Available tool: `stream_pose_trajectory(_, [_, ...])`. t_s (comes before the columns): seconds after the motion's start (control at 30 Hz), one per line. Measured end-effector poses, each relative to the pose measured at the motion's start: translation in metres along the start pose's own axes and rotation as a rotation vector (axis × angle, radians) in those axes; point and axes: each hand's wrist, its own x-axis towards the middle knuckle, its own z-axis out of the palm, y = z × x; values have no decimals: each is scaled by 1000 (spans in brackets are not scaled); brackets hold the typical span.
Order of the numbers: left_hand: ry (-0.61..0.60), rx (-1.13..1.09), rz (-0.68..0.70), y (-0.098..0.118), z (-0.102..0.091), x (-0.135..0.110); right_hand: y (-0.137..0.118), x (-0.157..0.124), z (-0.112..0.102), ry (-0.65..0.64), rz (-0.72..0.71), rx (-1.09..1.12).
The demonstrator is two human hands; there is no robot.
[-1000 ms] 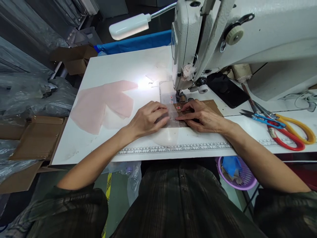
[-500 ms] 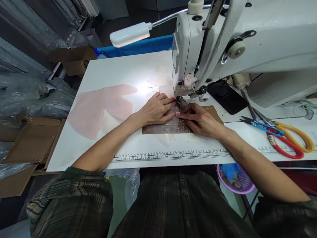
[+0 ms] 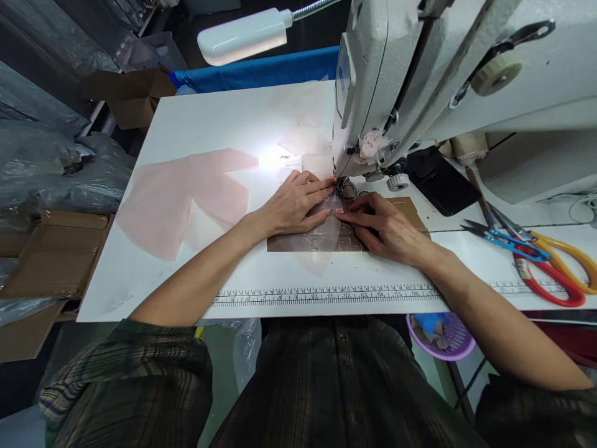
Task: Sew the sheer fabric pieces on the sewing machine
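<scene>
My left hand (image 3: pixel 293 205) lies flat, fingers stretched out, on a thin translucent piece (image 3: pixel 326 233) over a brown card template (image 3: pixel 410 210). Its fingertips reach the presser foot (image 3: pixel 344 188) of the white sewing machine (image 3: pixel 420 81). Opposite it, my right hand (image 3: pixel 385 227) presses the same piece from the right, its fingers extended and pointing left toward the needle. Neither hand grips anything; both hold the work flat on the white table (image 3: pixel 186 118).
Pale pink fabric pieces (image 3: pixel 177 199) lie at the table's left. Red, yellow and blue scissors (image 3: pixel 545 255) and a black phone (image 3: pixel 441 180) sit at the right. A lamp (image 3: pixel 240 43) hangs above. A printed ruler (image 3: pixel 326 294) runs along the front edge; a purple basket (image 3: pixel 441 336) sits below.
Both hands slid the piece and template forward, from a little before the presser foot to right at it. The view also shifted closer to the machine.
</scene>
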Motion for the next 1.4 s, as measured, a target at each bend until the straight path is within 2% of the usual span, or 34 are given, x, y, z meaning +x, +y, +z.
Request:
stream_pose_trajectory(0.43, [-43,140,26,6,-3,4,-2,0,-2,-3,23,40])
stream_pose_trajectory(0.57, [59,171,51,10,0,3,-2,0,-3,-13,26,31])
stream_pose_trajectory(0.7, [173,162,187,13,4,2,-2,-1,-3,-15,11,21])
stream_pose_trajectory(0.83, [213,128,240,13,2,0,-3,-1,-2,-5,17,4])
stream_pose_trajectory(1.07, [59,97,175,13,-12,-3,-4,-2,0,-21,64,-9])
stream_pose_trajectory(1.4, [-16,183,84,13,-12,1,-7,-2,0,-16,55,-33])
